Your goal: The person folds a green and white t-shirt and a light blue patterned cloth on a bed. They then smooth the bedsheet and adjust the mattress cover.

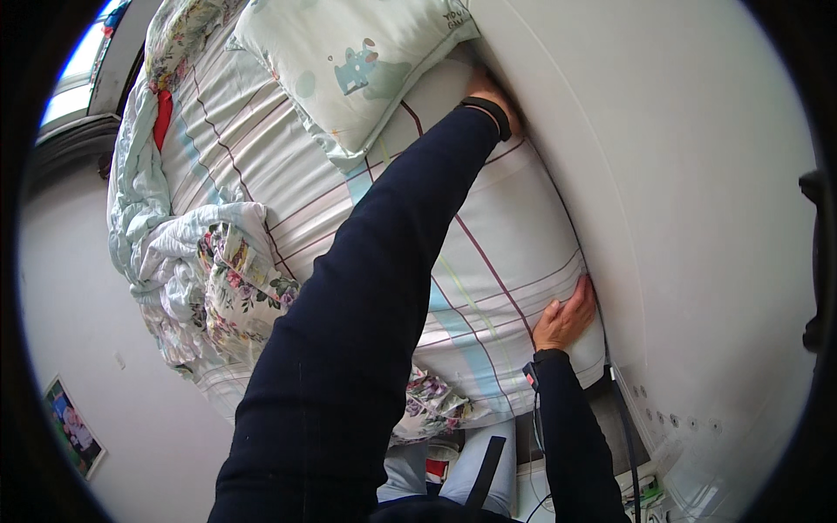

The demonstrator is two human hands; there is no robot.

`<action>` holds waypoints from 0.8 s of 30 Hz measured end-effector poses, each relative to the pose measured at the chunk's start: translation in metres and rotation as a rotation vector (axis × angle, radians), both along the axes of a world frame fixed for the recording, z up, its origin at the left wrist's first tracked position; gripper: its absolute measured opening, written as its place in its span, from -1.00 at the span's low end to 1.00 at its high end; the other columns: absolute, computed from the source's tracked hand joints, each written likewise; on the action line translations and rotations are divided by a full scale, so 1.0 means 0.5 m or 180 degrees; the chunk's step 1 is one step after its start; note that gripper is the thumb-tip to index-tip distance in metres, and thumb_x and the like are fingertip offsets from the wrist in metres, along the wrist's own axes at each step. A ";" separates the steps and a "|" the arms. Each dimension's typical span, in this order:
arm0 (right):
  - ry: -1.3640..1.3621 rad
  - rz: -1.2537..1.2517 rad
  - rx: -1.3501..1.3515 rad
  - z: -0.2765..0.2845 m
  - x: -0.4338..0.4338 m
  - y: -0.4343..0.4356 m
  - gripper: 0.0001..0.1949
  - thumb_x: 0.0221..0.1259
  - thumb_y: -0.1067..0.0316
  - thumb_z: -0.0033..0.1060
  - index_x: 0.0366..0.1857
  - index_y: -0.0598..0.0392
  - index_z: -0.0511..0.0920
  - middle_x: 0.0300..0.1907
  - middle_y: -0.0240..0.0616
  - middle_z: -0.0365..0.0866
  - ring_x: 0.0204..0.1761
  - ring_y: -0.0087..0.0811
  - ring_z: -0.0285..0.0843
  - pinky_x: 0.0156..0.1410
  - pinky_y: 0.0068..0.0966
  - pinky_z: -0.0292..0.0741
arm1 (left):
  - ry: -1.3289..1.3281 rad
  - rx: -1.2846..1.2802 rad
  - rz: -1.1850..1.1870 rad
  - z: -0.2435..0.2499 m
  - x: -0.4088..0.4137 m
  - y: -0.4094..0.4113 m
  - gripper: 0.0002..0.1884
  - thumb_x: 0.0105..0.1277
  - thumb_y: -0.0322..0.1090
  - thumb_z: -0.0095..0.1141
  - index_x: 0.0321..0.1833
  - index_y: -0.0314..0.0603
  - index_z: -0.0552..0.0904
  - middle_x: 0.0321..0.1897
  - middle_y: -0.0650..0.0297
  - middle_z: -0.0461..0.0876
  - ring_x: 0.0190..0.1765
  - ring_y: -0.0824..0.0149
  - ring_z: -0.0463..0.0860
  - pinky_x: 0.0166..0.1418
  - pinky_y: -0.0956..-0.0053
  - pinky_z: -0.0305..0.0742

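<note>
A plaid bed sheet (497,222) covers the mattress in front of me. My left hand (492,98) reaches far across to the mattress edge beside the white panel; its fingers are hidden in shadow, so its grip cannot be made out. Just left of it lies a pale green pillow (346,72) with a cartoon animal print. My right hand (567,319) rests at the near corner by the same panel, its fingertips down at the sheet's edge; whether they pinch the cloth is unclear.
A rumpled quilt (176,261) with floral cloth (242,287) lies along the bed's far left side. The white panel (680,196) rises close on the right. A black cable (628,431) hangs beside my right forearm. Small items (647,490) sit at the lower right.
</note>
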State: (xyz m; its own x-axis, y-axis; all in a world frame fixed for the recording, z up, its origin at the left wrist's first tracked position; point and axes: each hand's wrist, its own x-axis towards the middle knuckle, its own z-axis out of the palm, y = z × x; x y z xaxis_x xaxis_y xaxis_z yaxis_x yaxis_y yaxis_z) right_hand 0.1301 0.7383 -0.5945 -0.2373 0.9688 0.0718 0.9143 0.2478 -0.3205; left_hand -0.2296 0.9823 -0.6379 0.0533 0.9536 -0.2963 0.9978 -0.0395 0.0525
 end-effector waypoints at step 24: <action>0.0007 -0.0022 0.0074 -0.005 0.012 -0.002 -0.36 0.48 -0.06 -0.18 0.51 0.12 0.34 0.44 0.01 0.44 0.44 0.09 0.37 0.52 0.03 0.25 | 0.0615 0.0383 0.0506 0.008 0.038 -0.014 -0.45 0.54 -0.05 -0.16 0.56 0.19 0.51 0.56 0.27 0.49 0.60 0.25 0.37 0.61 -0.01 0.02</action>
